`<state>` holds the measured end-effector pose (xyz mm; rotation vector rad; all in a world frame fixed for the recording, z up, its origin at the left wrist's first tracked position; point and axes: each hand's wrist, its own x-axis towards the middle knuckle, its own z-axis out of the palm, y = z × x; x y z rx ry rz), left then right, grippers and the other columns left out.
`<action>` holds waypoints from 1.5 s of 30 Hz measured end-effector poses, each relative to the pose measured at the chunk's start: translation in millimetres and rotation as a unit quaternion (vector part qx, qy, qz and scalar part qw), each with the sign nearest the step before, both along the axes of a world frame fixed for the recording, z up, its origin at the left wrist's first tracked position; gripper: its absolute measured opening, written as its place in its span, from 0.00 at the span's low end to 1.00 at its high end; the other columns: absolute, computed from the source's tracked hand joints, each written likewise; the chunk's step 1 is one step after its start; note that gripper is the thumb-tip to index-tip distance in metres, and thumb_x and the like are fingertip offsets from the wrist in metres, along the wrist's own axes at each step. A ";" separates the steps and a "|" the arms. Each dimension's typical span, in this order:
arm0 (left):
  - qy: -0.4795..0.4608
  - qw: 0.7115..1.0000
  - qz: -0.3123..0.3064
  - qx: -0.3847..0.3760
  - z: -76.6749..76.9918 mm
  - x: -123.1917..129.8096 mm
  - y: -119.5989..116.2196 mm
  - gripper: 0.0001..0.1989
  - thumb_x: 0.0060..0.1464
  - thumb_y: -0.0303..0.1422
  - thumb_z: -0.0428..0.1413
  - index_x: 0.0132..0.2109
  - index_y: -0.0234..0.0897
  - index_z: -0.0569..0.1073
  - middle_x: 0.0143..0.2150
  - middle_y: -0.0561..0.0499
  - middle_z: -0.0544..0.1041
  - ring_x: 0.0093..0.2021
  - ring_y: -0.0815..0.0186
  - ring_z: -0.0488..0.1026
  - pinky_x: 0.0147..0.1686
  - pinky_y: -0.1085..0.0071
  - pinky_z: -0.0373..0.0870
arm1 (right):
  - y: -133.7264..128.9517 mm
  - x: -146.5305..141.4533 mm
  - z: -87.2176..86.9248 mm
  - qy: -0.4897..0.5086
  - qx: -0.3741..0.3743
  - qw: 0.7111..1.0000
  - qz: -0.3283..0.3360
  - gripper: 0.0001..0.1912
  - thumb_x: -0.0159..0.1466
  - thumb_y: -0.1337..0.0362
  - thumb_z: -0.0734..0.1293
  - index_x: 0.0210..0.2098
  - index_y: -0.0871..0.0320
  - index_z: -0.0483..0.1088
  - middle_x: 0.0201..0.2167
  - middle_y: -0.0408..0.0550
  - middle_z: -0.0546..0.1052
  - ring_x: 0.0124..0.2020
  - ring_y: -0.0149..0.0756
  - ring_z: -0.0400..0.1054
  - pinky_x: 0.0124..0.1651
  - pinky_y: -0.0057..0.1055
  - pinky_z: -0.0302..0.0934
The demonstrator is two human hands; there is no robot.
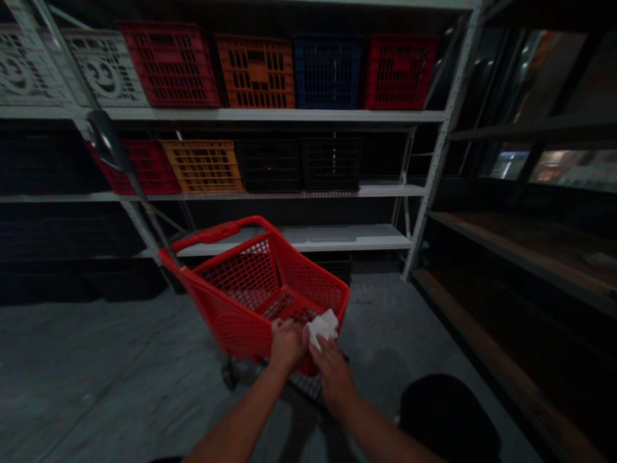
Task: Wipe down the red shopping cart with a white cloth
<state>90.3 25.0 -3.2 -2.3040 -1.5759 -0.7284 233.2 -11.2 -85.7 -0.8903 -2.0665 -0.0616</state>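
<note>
A red plastic shopping cart [231,328] stands before me on dark wheels, its handle toward the far left. My left hand [288,344] is closed over the cart's near rim, fingers curled around the edge. Just right of it, my right hand [332,370] presses a crumpled white cloth or tissue [324,326] to the same rim, near the cart's right corner. Which of the two the white piece is, I cannot tell. The cart's basket shows no goods inside.
Behind the cart, a white metal rack [337,116] bears plastic crates, among them an orange crate [258,71] and a blue crate [328,71]. A grey pole [149,215] rises from the cart's handle side. Shelving [525,257] lines the right; a black rounded object [448,418] is at lower right.
</note>
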 end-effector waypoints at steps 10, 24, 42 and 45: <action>-0.013 1.000 -0.020 -0.014 1.1 7.2 -6.7 0.22 0.59 0.34 0.39 0.25 0.36 0.72 0.24 0.49 0.75 0.31 0.65 0.68 0.41 0.61 0.50 | 71.5 63.3 10.4 0.010 0.065 0.993 -0.099 0.24 0.62 0.75 0.51 0.56 0.60 0.60 0.53 0.56 0.68 0.60 0.40 0.52 0.59 0.51 0.50; -0.005 0.993 -0.115 -0.030 3.0 -34.9 -26.8 0.20 0.60 0.34 0.40 0.25 0.37 0.70 0.23 0.52 0.74 0.30 0.67 0.65 0.41 0.61 0.49 | -4.4 42.6 15.0 -0.138 0.099 0.980 0.107 0.23 0.63 0.72 0.53 0.58 0.60 0.56 0.57 0.53 0.64 0.63 0.37 0.45 0.60 0.44 0.49; 0.089 0.983 -0.035 -0.156 37.8 -65.9 -42.7 0.25 0.57 0.43 0.39 0.22 0.38 0.72 0.24 0.49 0.75 0.32 0.64 0.70 0.46 0.62 0.57 | 54.6 82.9 53.0 0.032 -0.080 0.996 0.022 0.24 0.63 0.72 0.52 0.57 0.53 0.60 0.53 0.46 0.69 0.58 0.37 0.56 0.57 0.43 0.57; 0.059 0.980 0.029 -0.187 34.2 -27.6 -51.9 0.23 0.59 0.42 0.37 0.33 0.38 0.74 0.32 0.47 0.77 0.34 0.62 0.73 0.38 0.65 0.63 | 21.4 48.5 44.8 0.056 -0.087 0.992 0.072 0.20 0.65 0.70 0.52 0.54 0.54 0.63 0.54 0.48 0.67 0.56 0.35 0.59 0.57 0.39 0.57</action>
